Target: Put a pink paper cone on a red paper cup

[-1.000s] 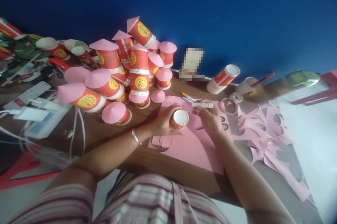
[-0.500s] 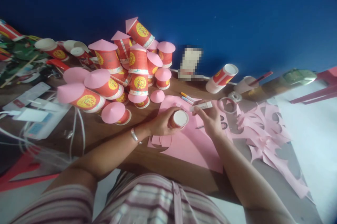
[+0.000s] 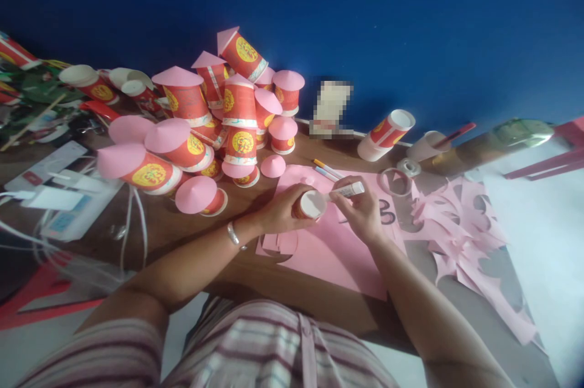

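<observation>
My left hand (image 3: 281, 213) is wrapped round a red paper cup (image 3: 312, 205), whose white round end faces up. In my right hand (image 3: 364, 213) is a small white glue tube (image 3: 350, 189), pinched between thumb and fingers, its narrow tip at the right edge of the cup's white end. Both hands are over a pink paper sheet (image 3: 333, 266). Dark-handled scissors (image 3: 387, 213) lie on the sheet, partly hidden by my right hand. Behind the tube, a few pens (image 3: 325, 170) rest at the sheet's far edge.
Red cups with pink cone tops (image 3: 239, 114) are piled at the left. A white power strip (image 3: 75, 211) and cables lie at far left. Stacked cups (image 3: 387, 134), a tape roll (image 3: 395, 183) and pink paper scraps (image 3: 460, 224) are at the right, before a blue wall (image 3: 292, 5).
My right hand has turned the glue tube and brought its tip left to the cup's edge. My left hand holds the cup in nearly the same place.
</observation>
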The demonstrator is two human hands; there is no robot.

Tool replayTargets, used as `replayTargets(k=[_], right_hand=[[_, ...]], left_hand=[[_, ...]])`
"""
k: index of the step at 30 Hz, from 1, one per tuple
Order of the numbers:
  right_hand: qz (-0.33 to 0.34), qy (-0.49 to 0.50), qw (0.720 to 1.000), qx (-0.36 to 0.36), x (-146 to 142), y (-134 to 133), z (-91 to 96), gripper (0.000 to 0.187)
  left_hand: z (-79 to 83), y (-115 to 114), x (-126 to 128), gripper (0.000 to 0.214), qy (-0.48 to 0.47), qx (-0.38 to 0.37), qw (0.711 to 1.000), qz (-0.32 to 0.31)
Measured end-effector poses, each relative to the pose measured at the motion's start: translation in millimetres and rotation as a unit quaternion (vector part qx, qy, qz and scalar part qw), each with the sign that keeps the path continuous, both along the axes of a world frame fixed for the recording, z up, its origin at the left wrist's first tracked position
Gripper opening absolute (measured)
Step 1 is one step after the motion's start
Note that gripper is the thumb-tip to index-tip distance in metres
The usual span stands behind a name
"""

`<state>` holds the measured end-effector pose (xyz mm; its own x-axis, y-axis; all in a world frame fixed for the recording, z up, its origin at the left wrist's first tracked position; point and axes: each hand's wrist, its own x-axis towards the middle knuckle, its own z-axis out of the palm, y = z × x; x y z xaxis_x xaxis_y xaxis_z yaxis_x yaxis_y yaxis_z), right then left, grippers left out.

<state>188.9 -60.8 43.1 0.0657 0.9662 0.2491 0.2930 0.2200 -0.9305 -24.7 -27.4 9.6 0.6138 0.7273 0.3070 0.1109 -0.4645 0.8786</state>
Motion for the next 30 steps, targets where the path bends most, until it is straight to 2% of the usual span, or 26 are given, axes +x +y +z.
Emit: replayTargets(k=[15, 30], right_hand=[[-0.028, -0.031, 0.999, 0.011, -1.4, 0.5, 1.3, 0.021], [-0.024, -0.03, 0.999, 0.005, 1.5, 1.6, -3.3, 0.021]], left_hand=[[-0.9, 0.2, 0.3, 0.052, -0.004, 0.011, 1.0, 0.002], [-2.9, 0.3, -0.4, 0.054, 0.002, 0.009, 1.0, 0.006]])
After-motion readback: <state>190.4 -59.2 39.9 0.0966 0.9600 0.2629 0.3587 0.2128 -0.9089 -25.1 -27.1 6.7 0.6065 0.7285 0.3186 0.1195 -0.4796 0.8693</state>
